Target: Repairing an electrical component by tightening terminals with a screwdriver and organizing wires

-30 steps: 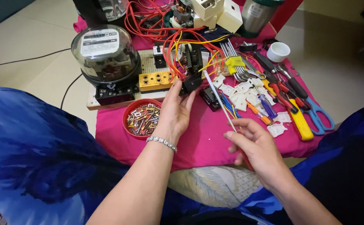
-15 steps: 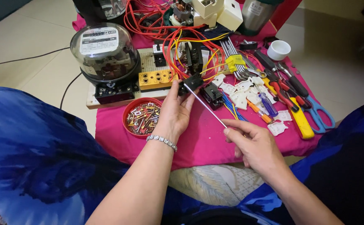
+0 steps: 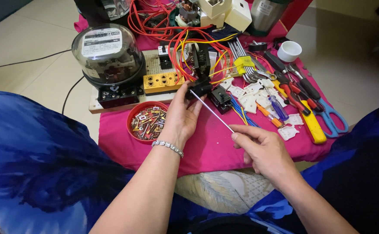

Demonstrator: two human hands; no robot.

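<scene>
Head view: my left hand (image 3: 181, 119) pinches a small black breaker block (image 3: 199, 88) at the near edge of the wiring board (image 3: 155, 65), fingers closed around it so it can't twist. My right hand (image 3: 263, 149) has a closed grip on the thin screwdriver (image 3: 211, 111), only the slim metal shaft showing; the tip sits at the block's near face, shaft angled down toward me so I can sight along it.

Everything placed relative to the wiring board:
- On its left end, the glass-domed electric meter (image 3: 108, 54), with a white rectangular label on top of the dome and a black terminal base below.
- On its near edge, a yellow terminal strip (image 3: 163, 82).
- Just in front of it, on the pink cloth (image 3: 207, 147) covering the desk, a red round dish of screws (image 3: 147, 121), close to my left wrist for easy picking.
- Right of it, white switch plates (image 3: 252, 93) scattered, then pliers, a yellow-handled knife (image 3: 313, 125) and blue scissors (image 3: 330, 117) in a row.
- Beyond it, orange wires (image 3: 155, 26) looped, white boxes, a steel flask.
- Far right, a small white cup (image 3: 289, 50).
</scene>
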